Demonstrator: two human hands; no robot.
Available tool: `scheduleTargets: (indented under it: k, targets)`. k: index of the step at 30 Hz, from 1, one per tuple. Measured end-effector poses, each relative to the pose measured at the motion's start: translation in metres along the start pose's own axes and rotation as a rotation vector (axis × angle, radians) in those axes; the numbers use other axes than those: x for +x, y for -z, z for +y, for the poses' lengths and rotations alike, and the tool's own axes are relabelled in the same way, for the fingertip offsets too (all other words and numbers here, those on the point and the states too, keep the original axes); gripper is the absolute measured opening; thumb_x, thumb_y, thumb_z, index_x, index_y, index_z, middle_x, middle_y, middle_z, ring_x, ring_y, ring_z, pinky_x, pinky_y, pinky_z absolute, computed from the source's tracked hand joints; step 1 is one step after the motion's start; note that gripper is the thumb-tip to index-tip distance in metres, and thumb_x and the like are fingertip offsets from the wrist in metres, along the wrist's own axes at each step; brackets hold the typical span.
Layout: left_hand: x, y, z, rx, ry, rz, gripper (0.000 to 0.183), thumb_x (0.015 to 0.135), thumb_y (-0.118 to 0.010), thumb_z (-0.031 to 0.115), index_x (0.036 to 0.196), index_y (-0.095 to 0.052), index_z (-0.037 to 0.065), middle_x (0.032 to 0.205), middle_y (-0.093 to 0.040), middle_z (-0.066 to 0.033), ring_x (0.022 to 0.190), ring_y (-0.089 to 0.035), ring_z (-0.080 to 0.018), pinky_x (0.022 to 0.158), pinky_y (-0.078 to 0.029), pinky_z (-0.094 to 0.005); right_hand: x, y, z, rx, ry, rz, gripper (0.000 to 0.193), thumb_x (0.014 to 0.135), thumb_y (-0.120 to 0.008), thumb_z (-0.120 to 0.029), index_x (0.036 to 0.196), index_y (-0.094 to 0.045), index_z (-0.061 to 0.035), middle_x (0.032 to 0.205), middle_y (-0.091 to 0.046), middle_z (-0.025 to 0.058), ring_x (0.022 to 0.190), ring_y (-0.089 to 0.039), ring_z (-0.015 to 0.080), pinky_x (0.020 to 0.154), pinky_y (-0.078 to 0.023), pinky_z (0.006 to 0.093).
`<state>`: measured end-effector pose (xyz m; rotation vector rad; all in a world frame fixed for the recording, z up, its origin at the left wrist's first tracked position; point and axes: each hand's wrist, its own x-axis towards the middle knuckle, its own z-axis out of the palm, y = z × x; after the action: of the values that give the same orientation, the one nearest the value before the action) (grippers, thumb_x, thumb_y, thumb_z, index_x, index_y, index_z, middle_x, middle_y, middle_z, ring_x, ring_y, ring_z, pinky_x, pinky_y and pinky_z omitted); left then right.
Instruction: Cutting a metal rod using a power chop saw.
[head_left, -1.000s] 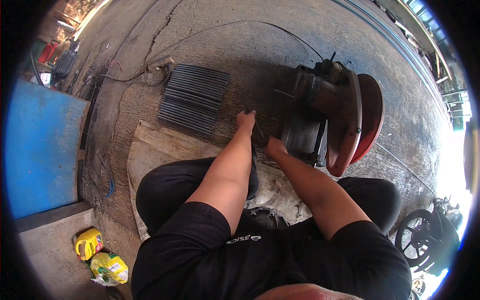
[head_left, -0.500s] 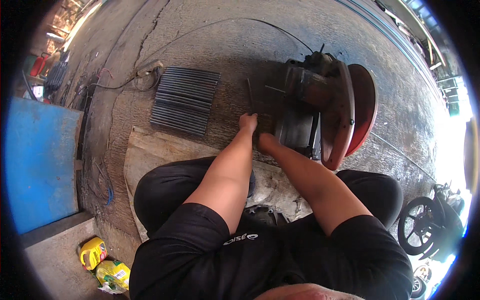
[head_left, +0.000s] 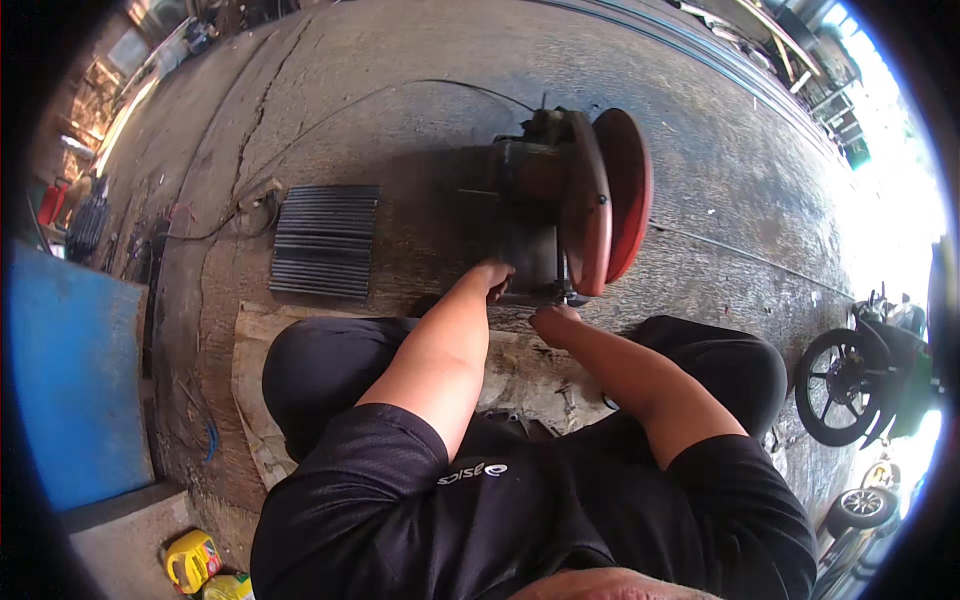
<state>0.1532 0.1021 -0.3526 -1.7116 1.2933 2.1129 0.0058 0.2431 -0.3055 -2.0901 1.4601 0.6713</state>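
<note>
A cut-off saw (head_left: 540, 170) with a red rounded guard (head_left: 625, 190) stands on the rough floor in front of me. My left hand (head_left: 492, 279) is at the near left side of its base, fingers curled; whatever they hold is hidden. Close to the clamp screw (head_left: 570, 297) at the base's near end, my right hand (head_left: 555, 325) is closed; I cannot make out what is in it. To the left of the saw, several dark metal rods (head_left: 325, 240) lie side by side in a flat row.
A cable (head_left: 430, 82) arcs across the floor behind the saw. Beneath my legs lies a pale sheet (head_left: 270, 340). A blue panel (head_left: 75, 370) stands left, with a yellow jug (head_left: 192, 560) below it. At right is a motorcycle (head_left: 850, 375); long bars (head_left: 680, 50) lie at the far side.
My view has shifted, so the saw and rods appear farther left. The rod seen upright at my left hand no longer shows. My right hand has moved rightward, nearer the clamp screw.
</note>
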Motion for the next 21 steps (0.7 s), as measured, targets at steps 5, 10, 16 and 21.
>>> scheduleTargets:
  k: [5,10,16,21]
  targets:
    - [-0.012,-0.057,0.005,0.118,0.136,-0.056,0.029,0.089,-0.056,0.035,0.085,-0.061,0.007,0.071,-0.06,-0.0084,0.057,-0.057,-0.0217,0.05,-0.046,-0.0388,-0.025,-0.021,0.02,-0.146,0.078,0.296,0.019,0.086,-0.052,-0.014,0.098,-0.066,-0.0113,0.103,-0.065,0.0104,0.108,-0.059,0.0302,0.086,-0.051,0.0443]
    - [-0.02,-0.125,-0.013,-0.134,0.118,-0.023,0.044,0.081,-0.056,0.05,0.096,-0.061,0.01,0.089,-0.063,-0.011,0.072,-0.063,-0.0292,0.065,-0.054,-0.0486,-0.017,-0.041,0.034,0.264,-0.065,0.526,0.02,0.085,-0.05,-0.015,0.096,-0.065,-0.0065,0.11,-0.061,0.0112,0.108,-0.056,0.0273,0.092,-0.047,0.0387]
    - [0.018,-0.134,-0.04,-0.652,0.168,-0.218,0.044,0.089,-0.041,0.05,0.107,-0.06,0.015,0.105,-0.064,-0.0084,0.094,-0.063,-0.0255,0.093,-0.046,-0.0465,-0.013,-0.05,0.043,0.19,0.049,0.638,0.023,0.085,-0.05,-0.012,0.104,-0.061,-0.0042,0.108,-0.062,0.0117,0.107,-0.059,0.0297,0.091,-0.049,0.0405]
    - [0.033,-0.132,-0.038,-0.984,0.074,-0.177,0.045,0.09,-0.039,0.049,0.115,-0.058,0.016,0.118,-0.062,-0.0071,0.11,-0.058,-0.0261,0.099,-0.041,-0.0494,-0.018,-0.04,0.049,0.177,0.017,0.703,0.021,0.079,-0.059,-0.019,0.099,-0.065,-0.0121,0.107,-0.061,0.0055,0.106,-0.056,0.0241,0.092,-0.045,0.0366]
